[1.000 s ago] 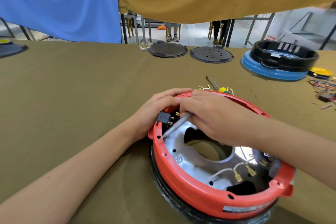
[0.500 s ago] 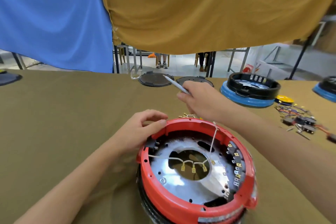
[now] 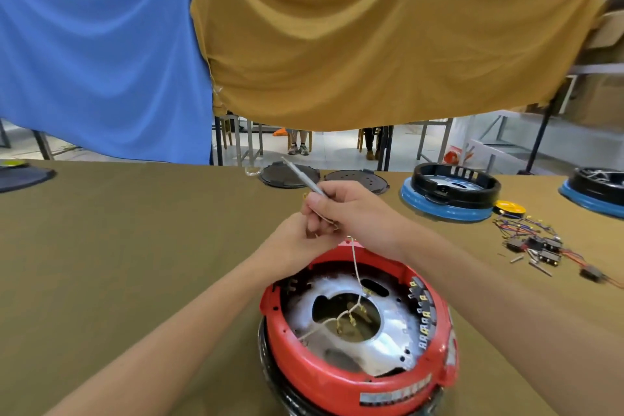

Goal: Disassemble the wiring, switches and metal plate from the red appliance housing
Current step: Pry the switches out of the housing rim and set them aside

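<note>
label strip on red housing [image 3: 388,378] blurred, no text legible anywhere

We've got the red appliance housing [image 3: 337,378] sitting open side up on the table, round shiny metal plate [image 3: 388,338] still inside it with a big centre hole. A white wire [image 3: 354,267] with brass terminals runs up out of it. A row of switch terminals [image 3: 423,317] lines the right inner wall.

Beyond my olive table [image 3: 118,230] hang a blue cloth [image 3: 101,61] and an ochre cloth [image 3: 371,51], over a pale floor [image 3: 337,149].
</note>
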Available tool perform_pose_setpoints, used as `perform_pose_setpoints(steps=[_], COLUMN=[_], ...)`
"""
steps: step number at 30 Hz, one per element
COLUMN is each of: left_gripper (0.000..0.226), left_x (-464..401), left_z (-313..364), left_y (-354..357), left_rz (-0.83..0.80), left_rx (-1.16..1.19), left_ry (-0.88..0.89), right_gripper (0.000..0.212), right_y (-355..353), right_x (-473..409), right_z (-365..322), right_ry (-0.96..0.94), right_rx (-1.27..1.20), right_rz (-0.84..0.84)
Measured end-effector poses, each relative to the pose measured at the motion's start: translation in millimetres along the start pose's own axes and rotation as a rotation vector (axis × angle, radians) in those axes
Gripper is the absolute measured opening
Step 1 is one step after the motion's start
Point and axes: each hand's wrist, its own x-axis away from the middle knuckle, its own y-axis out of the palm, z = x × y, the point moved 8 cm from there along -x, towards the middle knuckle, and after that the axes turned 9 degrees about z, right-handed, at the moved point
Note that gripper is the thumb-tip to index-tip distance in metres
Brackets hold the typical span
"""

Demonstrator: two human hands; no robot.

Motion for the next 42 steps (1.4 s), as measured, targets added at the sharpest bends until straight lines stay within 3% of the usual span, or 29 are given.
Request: perform_pose_setpoints(steps=[5, 9, 13, 17, 21, 27, 32, 35, 39, 42], left_gripper=[0.021, 0.018, 0.02, 0.022, 0.021, 0.024, 0.016, 0.017, 0.022, 0.023], left_x=[-4.0, -6.4, -2.6, 0.3, -0.6, -0.3, -4.7, -9.3, -15.6, -17.2], left_z=[-0.8, -11.1, -17.5, -16.7, -11.4, -10.1, -10.9, -9.7, -13.3, -19.7], left_y=[0.3, -14.8, -31.2, -36.9, -35.9, -30.5, -19.5, -13.4, -22.4, -25.5], left_rz=[0.067, 0.214, 0.391, 0.51, 0.562, 0.559, 0.465, 0.416, 0.34, 0.215], left_rx=[0.181, 0.216, 0.24, 0.203, 0.288, 0.541, 0.739, 0.799, 0.697, 0.27], left_ry=[-0.023, -0.113, -0.159, -0.139, -0.127, -0.214, -0.306, -0.326, -0.314, -0.244], right_gripper=[0.027, 0.029, 0.03, 0.036, 0.041, 0.04, 0.041, 0.037, 0.03, 0.032], right_y=[-18.0, -52.9, -45.7, -31.4, -28.6, -22.8, -16.3, -21.4, -70.8, -106.2], right_x=[1.7, 16.9, 41.5, 50.8, 47.5, 45.8, 37.9, 35.3, 30.0, 18.0], right_z=[8.8, 17.8, 49.2, 69.1, 70.9, 77.6, 75.3, 75.0, 62.2, 69.4], right_ry=[0.055, 0.109, 0.305, 0.436, 0.438, 0.487, 0.445, 0.43, 0.289, 0.26], right_rx=[-0.194, 0.05, 0.38, 0.005, 0.098, -0.008, -0.031, -0.23, -0.062, -0.146], right_rz=[0.216, 0.502, 0.304, 0.269, 0.312, 0.393, 0.452, 0.509, 0.664, 0.745])
